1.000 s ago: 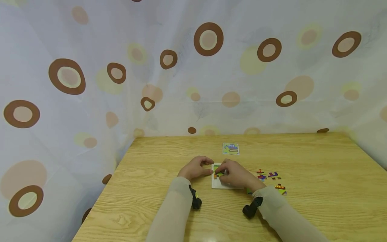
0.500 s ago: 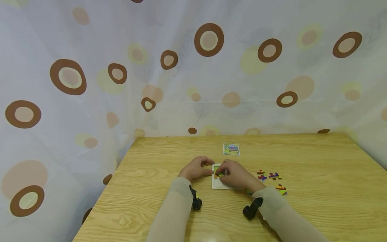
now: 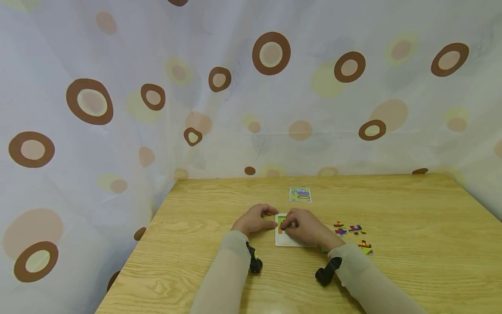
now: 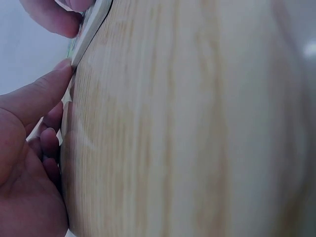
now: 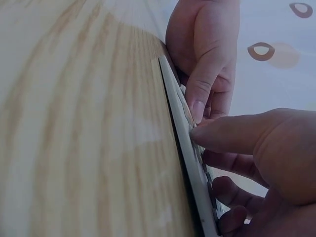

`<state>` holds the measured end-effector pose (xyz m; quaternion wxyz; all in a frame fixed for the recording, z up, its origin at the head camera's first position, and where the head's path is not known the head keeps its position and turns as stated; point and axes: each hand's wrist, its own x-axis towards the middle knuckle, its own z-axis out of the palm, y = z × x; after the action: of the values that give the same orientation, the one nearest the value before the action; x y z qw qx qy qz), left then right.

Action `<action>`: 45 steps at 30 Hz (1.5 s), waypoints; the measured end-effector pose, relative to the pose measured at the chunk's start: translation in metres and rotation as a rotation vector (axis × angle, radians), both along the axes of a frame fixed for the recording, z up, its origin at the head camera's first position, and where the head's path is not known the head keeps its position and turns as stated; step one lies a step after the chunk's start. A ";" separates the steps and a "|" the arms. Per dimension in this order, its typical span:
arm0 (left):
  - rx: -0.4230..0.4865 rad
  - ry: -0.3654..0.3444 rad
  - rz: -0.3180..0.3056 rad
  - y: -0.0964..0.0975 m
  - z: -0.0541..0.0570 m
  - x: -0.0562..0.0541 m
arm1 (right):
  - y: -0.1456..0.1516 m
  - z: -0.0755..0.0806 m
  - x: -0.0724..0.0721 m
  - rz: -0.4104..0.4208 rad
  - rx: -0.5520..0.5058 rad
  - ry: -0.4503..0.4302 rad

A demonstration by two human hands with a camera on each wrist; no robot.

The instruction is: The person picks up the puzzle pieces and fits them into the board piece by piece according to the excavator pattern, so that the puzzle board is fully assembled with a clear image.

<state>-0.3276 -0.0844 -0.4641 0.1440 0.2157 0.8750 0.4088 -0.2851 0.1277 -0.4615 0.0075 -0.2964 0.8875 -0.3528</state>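
Observation:
A shallow white puzzle tray point(image 3: 279, 241) lies flat on the table with a few green and orange pieces point(image 3: 280, 231) in its upper left part. My left hand point(image 3: 254, 220) rests at the tray's left side. Its straight thumb touches the tray edge point(image 4: 90, 34) in the left wrist view, the index finger reaching the upper left corner. My right hand point(image 3: 307, 226) is over the tray, thumb and index finger pinching a small dark jigsaw piece that they mostly hide. In the right wrist view, those fingertips sit right at the tray's surface, beside the left thumb point(image 5: 200, 94).
Several loose jigsaw pieces point(image 3: 356, 229) lie right of the tray, and a green one point(image 3: 323, 250) is partly under my right wrist. Behind the tray is a square picture card point(image 3: 300, 195) showing an excavator. A patterned curtain point(image 3: 251, 96) rises behind the wooden table point(image 3: 204, 209).
My right index finger has shifted slightly toward me, uncovering a little more of the pieces in the tray's upper left. The left hand holds its place at the tray edge.

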 end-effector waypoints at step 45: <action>-0.005 0.003 0.014 0.000 -0.005 -0.002 | 0.027 0.020 0.010 0.029 -0.112 -0.194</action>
<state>-0.3298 -0.0840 -0.4692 0.1401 0.2097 0.8777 0.4075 -0.2754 0.1551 -0.4411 0.0819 -0.2738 0.8570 -0.4288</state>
